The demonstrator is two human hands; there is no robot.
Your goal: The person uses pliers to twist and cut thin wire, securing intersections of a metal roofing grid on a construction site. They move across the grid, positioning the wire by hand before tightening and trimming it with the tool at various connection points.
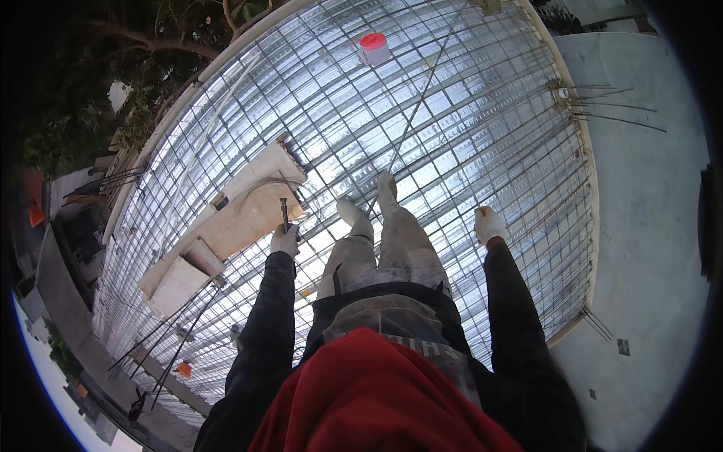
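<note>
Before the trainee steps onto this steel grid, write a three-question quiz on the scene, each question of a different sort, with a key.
1. What does the person's left hand hold?
2. What colour is the top of the bucket: (a) green, (b) red, (c) black?
3. True or false: the boards lie to the left of the person's legs.

Key: 1. A dark tool. 2. (b). 3. True.
</note>
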